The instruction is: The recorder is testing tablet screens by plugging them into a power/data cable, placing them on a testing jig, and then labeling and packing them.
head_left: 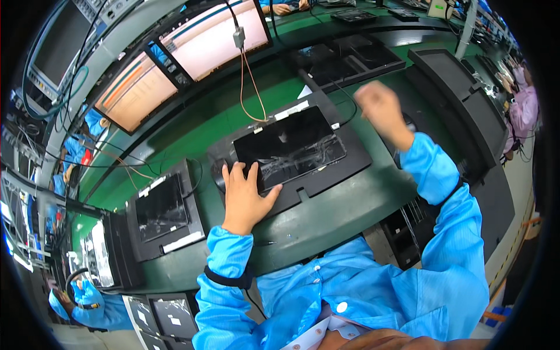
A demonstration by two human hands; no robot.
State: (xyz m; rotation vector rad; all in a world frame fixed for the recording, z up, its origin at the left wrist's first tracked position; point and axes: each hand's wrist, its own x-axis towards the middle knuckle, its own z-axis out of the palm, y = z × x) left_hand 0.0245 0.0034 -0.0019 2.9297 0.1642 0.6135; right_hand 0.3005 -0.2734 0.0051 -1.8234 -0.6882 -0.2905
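Note:
A black display panel (290,149) with wrinkled clear film along its lower part lies on a dark foam fixture (356,154) in front of me. My left hand (246,199) rests at the panel's lower left corner, fingers spread and thumb apart, touching its edge. To the right of the fixture my right hand (379,108) is raised over the bench; motion smears its fingers, and whatever it may hold cannot be made out. A thin cable (356,105) runs to the panel's right end, and an orange wire loop (252,111) reaches its upper edge.
Another panel (160,207) sits on its own fixture at left. Two lit monitors (216,35) (137,90) stand behind. Dark trays (461,99) are stacked at right, and more black panels (350,61) lie at the back. Other people (522,105) work nearby.

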